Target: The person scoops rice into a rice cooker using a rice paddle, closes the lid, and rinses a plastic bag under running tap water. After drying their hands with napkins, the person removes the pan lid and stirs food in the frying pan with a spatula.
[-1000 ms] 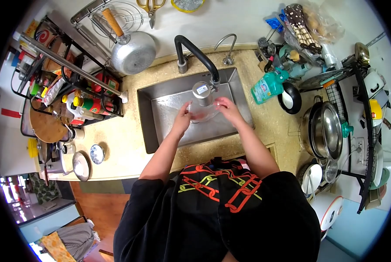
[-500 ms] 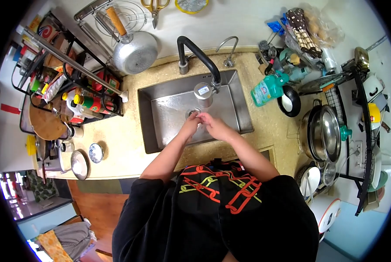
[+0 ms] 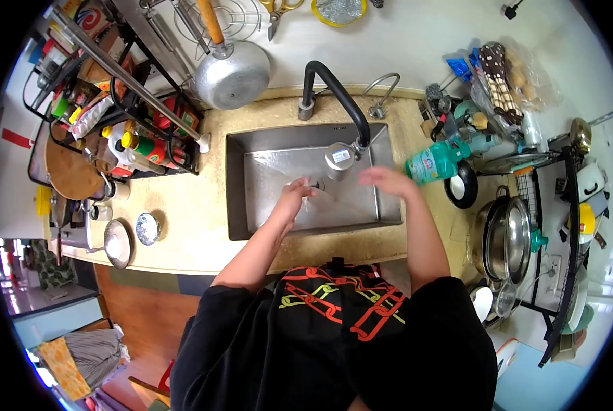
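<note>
Over the middle of the steel sink, my left hand is empty, its fingers apart and slightly curled beside the drain. My right hand is also empty. Its blurred fingers stretch leftward over the sink's right side, just right of the faucet head. The black curved faucet ends in a silver cylindrical head above the basin, between and slightly beyond my hands. Thin streaks that look like water show near my left fingers.
A green bottle and a black bowl stand right of the sink. Farther right are metal basins and a black rack. On the left are a condiment shelf, a small patterned bowl and a plate. A pan hangs behind.
My hands came together at the drain, then parted; the right one moved right and up. The clear, blurred shape between them earlier is gone. The camera view has shifted.
</note>
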Tool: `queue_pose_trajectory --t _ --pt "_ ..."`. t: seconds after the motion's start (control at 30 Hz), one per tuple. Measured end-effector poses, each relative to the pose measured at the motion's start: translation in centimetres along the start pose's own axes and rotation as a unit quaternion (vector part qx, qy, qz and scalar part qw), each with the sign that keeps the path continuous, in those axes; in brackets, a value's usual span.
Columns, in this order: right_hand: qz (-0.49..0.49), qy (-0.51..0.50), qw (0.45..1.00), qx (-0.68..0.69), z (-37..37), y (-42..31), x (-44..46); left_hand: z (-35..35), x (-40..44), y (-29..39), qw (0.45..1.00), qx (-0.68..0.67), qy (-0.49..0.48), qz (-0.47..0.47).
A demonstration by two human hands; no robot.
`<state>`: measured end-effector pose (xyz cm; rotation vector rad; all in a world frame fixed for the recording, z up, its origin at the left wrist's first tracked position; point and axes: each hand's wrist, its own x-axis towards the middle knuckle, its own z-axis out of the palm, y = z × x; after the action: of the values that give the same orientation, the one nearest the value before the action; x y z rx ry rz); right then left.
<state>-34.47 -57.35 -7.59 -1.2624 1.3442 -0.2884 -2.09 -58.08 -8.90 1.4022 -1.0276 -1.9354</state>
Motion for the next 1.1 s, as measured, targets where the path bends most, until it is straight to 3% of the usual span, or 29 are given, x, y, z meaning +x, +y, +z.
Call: queue_pose_trajectory --t 0.07,0.13,0.17,0.23,0.3,0.33,0.37,0.43,0.5,0.67,0.77,0.87,0.93,1.03,1.1 --pt "-0.051 0.136 0.989 0.033 -3.4 0.0 3.5 -0.8 -0.3 1.2 1.0 0.002 -0.003 0.0" --pt "-0.177 0.143 0.974 0.019 -5.2 -3.9 5.9 -1.8 0.1 1.7 1.0 -0.002 -0.007 0.007" --pt "-0.17 0.129 0.972 -0.094 -6.5 -6.5 7.5 -2.0 0.1 2.2 1.0 0.014 -0.003 0.022" --pt "-0.194 0.116 0.96 -0.165 -6.9 -10.2 9.3 -2.9 1.3 1.5 1.0 0.012 0.007 0.027" --pt "-0.252 0.121 0.957 -0.08 -5.7 -13.0 10.2 -3.5 1.6 1.7 0.999 0.02 0.015 0.03" --pt "-0.23 0.159 0.96 0.014 -4.1 -15.4 9.2 -3.6 1.2 2.6 0.999 0.028 0.017 0.031" --pt "-0.29 0.141 0.946 0.031 -3.6 -16.2 8.7 -3.8 0.9 3.3 0.999 0.037 0.019 0.032" --pt "-0.275 0.116 0.945 0.136 -2.7 -18.0 8.0 -4.5 0.6 4.0 0.999 0.034 0.018 0.03" --pt "-0.301 0.12 0.943 0.079 -3.1 -18.1 8.0 -4.7 0.5 4.0 0.999 0.021 0.035 0.035" --pt "-0.201 0.132 0.951 0.195 -3.0 -20.0 6.9 -5.7 0.5 3.1 0.999 0.018 0.035 0.023" --pt "-0.161 0.144 0.962 0.17 -3.7 -18.6 8.8 -6.0 0.3 2.7 0.999 0.035 0.029 0.019" --pt "-0.23 0.121 0.963 0.076 -5.9 -12.5 13.0 -5.9 -0.2 2.4 0.995 0.095 0.006 0.033" --pt "-0.261 0.159 0.952 -0.015 -7.0 -8.5 15.3 -5.6 -1.1 2.8 0.988 0.146 -0.013 0.044" --pt "-0.302 0.309 0.894 -0.114 -7.7 0.6 16.7 -4.7 -2.9 3.8 0.972 0.21 -0.034 0.097" --pt "-0.216 0.368 0.904 0.02 -4.9 2.0 10.7 -4.0 -3.5 4.9 0.969 0.202 -0.068 0.124"
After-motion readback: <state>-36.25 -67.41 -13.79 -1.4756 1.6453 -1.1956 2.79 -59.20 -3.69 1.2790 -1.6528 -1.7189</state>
